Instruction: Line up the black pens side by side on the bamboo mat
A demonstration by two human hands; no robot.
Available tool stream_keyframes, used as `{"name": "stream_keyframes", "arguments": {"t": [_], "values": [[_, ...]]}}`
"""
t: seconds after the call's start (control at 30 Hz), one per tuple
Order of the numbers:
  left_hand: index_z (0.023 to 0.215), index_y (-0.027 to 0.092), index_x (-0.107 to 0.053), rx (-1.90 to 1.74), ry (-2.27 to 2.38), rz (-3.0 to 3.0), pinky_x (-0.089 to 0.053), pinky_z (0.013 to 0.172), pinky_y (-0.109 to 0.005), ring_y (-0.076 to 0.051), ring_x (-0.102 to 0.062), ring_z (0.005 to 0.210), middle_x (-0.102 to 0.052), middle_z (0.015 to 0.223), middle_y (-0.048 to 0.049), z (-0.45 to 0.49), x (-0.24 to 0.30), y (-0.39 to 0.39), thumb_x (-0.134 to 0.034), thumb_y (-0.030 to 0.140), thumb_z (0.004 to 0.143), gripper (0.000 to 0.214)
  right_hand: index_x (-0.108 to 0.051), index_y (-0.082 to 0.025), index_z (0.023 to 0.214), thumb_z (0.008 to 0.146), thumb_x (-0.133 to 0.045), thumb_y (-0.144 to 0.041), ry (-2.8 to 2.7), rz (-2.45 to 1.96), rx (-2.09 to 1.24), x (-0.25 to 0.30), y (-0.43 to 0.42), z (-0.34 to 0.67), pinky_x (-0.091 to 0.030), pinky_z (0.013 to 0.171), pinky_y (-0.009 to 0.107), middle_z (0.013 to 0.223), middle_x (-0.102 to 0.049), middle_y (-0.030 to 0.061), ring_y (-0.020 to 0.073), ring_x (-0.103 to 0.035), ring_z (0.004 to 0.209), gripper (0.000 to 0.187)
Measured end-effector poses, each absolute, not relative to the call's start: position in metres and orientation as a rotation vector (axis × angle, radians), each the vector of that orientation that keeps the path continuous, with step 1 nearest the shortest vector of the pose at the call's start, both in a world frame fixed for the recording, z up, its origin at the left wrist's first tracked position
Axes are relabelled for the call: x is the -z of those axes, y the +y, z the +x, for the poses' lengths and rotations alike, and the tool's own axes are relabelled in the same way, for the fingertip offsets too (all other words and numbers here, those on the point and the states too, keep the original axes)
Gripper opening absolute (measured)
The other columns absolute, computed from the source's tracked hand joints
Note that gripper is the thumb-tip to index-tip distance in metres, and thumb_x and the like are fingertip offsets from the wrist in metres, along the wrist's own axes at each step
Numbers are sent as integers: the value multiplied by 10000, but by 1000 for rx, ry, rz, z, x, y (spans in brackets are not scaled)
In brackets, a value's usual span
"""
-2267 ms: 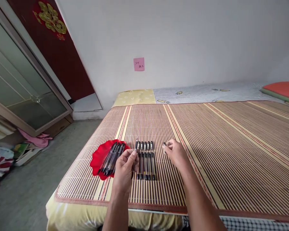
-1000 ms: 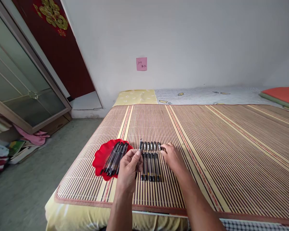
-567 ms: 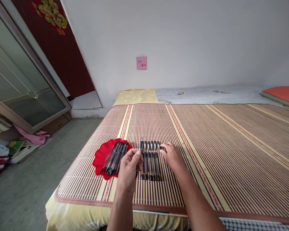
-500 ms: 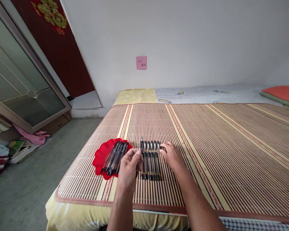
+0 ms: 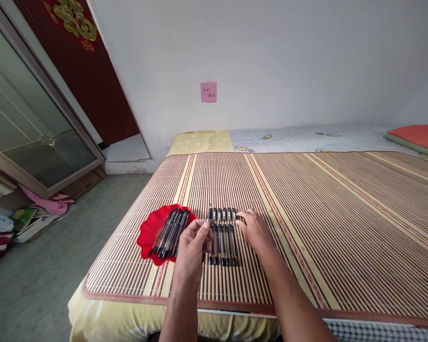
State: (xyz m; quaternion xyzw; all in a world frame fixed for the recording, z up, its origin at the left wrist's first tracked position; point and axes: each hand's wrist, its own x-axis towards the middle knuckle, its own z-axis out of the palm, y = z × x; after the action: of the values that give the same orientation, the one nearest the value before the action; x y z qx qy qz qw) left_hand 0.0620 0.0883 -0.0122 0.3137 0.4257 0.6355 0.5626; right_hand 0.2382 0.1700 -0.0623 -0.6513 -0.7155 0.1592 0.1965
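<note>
My left hand (image 5: 191, 247) is closed round a black pen (image 5: 208, 216) that points away from me. A row of several black pens (image 5: 223, 237) lies side by side on the striped bamboo mat (image 5: 306, 213), just right of that hand. My right hand (image 5: 256, 230) rests at the right end of the row, fingers pinched at the top of the last pen. A red scalloped plate (image 5: 148, 232) with several more black pens (image 5: 171, 232) sits left of my left hand.
The mat covers a bed with a yellow sheet (image 5: 103, 318) at its near edge. An orange cushion (image 5: 419, 134) lies far right. Glass door (image 5: 28, 123), clothes and books (image 5: 24, 218) are on the floor at left. A pink note (image 5: 208, 91) sticks on the wall.
My right hand moved left from beside the row to its right end and set a small dark piece on the last pen. My left hand kept its pen, hardly moving.
</note>
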Motion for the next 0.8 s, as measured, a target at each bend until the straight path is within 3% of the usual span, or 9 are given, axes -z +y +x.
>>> {"name": "stream_keyframes", "arguments": {"t": [0.6, 0.8], "values": [[841, 157, -622, -1434, 995, 707, -363, 435, -152, -38, -445, 449, -554, 585, 68, 64, 16, 90, -938, 432, 602, 482, -704, -168, 1173, 970, -558, -242, -1944, -1773, -483, 69, 174, 245, -461, 807, 287, 1156, -653, 93, 205, -642, 980, 260], [863, 152, -635, -1452, 959, 728, -353, 437, -135, -32, -464, 458, -577, 600, 61, 62, 17, 90, -913, 388, 670, 413, -712, -173, 1179, 947, -588, -197, -1967, -1765, -504, 71, 175, 245, -460, 794, 267, 1130, -652, 83, 192, -639, 958, 264]]}}
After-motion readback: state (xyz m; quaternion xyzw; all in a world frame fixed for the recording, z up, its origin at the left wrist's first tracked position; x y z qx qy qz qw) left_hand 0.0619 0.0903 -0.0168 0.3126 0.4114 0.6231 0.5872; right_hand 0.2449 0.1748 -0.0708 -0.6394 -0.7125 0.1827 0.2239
